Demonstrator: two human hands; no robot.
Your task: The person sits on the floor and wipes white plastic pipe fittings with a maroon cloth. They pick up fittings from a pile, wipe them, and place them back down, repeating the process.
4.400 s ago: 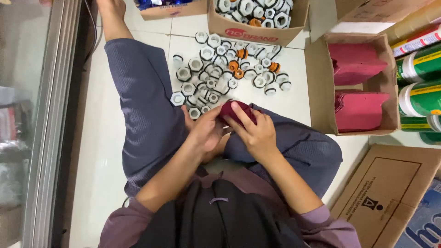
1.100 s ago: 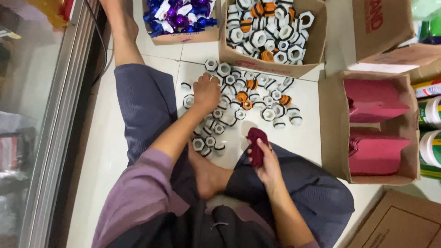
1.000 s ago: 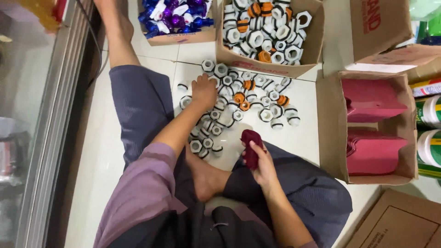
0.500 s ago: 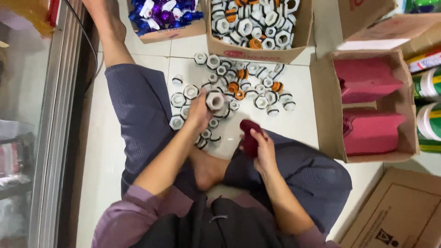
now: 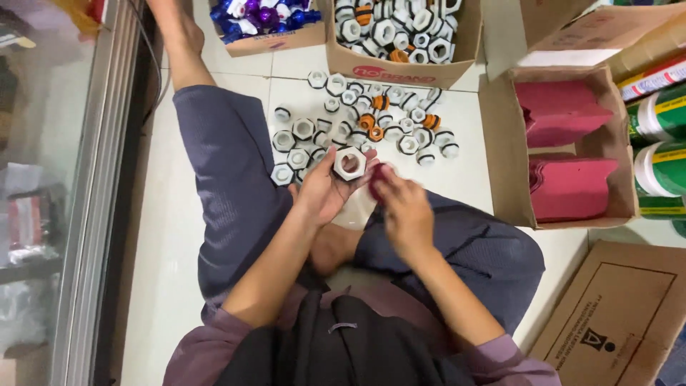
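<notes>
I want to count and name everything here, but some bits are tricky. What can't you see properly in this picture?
Head view:
- Dark red thing: mostly covered by the right hand; its shape is unclear.
- Box of white fittings: cut off by the top edge, so no full count.
- Box of blue and purple pieces: cut by the top edge, too small to name.
- Cans: cut by the right edge.
- White hexagonal nut: its underside rests against the left hand.

A white hexagonal plastic nut (image 5: 349, 163) with a round open bore is held up in the left hand's (image 5: 321, 191) fingertips, its flat face toward the camera. At its 3 o'clock, just beside it, a dark red piece (image 5: 376, 180) shows mostly hidden in the right hand (image 5: 404, 207).
</notes>
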